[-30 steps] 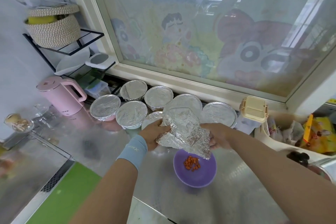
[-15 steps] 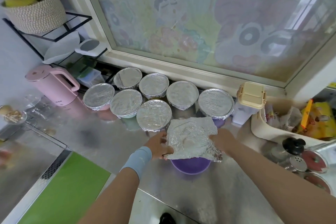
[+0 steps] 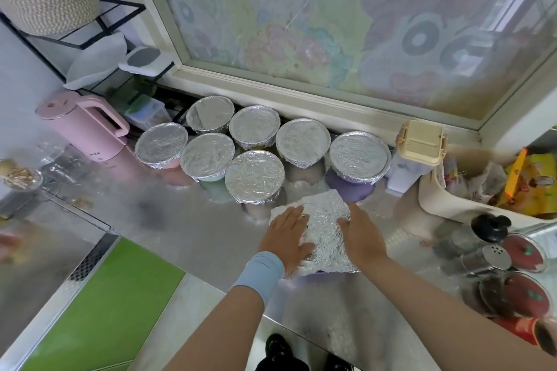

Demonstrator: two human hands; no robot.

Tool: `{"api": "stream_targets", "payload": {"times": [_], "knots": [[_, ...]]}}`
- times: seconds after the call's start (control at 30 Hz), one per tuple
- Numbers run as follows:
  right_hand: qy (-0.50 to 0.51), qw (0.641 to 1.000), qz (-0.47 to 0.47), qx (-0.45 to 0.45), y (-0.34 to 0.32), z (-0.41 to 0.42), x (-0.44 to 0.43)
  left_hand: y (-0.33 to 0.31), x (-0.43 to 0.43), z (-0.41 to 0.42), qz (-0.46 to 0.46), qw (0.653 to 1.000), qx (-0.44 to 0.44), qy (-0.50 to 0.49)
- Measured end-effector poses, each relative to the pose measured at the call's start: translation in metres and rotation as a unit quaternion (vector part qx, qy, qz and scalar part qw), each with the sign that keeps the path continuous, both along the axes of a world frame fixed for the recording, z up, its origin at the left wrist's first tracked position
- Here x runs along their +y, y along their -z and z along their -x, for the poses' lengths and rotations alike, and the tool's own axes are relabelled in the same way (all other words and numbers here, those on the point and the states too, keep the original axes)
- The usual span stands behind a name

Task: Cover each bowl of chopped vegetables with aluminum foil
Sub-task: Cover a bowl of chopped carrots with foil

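A crinkled foil sheet [image 3: 325, 227] is lying over the purple bowl [image 3: 320, 275] (only a sliver of its rim is showing at the near edge), which is sitting on the steel counter [image 3: 180, 220] toward the front. The left hand [image 3: 286, 235], wearing a blue wristband [image 3: 260, 274], is pressing flat on the sheet's left side with fingers spread. The right hand [image 3: 361, 233] is pressing on its right side, fingers laid against the foil. Seven foil-covered bowls [image 3: 254, 176] are standing clustered just behind, with a pink kettle [image 3: 84, 126] to their left.

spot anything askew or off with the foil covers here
Only the foil sheet under the left hand and right hand: crumpled, loose over the purple bowl, corners sticking out, unlike the seven wrapped bowls behind.
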State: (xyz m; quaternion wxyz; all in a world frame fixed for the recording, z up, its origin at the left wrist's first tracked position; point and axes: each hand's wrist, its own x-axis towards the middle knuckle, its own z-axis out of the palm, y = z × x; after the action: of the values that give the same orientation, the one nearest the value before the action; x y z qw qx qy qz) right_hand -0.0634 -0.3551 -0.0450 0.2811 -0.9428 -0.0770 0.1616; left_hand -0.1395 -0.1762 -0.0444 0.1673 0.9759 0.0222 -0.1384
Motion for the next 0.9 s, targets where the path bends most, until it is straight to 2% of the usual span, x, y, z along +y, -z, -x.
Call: {"api": "stream_targets", "payload": {"times": [0.1, 0.3, 0.5, 0.67, 0.73, 0.83, 0.9], "knots": [[0.007, 0.999, 0.040, -0.027, 0.005, 0.002, -0.003, 0.021, -0.005, 0.009, -0.043, 0.998, 0.030, 0.023], [0.048, 0.998, 0.026, 0.002, 0.017, -0.004, -0.005, 0.031, -0.006, 0.016, -0.059, 0.997, 0.018, 0.046], [0.101, 0.994, 0.027, -0.017, 0.020, -0.007, -0.012, 0.032, -0.013, 0.018, -0.064, 0.997, -0.008, 0.043], [0.120, 0.993, 0.001, 0.024, 0.030, -0.008, -0.010, 0.035, -0.015, 0.019, -0.068, 0.997, -0.004, 0.030], [0.117, 0.992, -0.012, 0.039, 0.034, -0.009, -0.011, 0.033, -0.015, 0.020, -0.053, 0.998, -0.004, 0.027], [0.121, 0.989, -0.061, 0.067, 0.041, -0.012, -0.012, 0.031, -0.011, 0.019, 0.017, 1.000, -0.003, 0.006], [0.131, 0.987, -0.062, 0.073, 0.042, -0.014, -0.011, 0.030, -0.004, 0.017, 0.047, 0.999, -0.011, -0.005]]}}
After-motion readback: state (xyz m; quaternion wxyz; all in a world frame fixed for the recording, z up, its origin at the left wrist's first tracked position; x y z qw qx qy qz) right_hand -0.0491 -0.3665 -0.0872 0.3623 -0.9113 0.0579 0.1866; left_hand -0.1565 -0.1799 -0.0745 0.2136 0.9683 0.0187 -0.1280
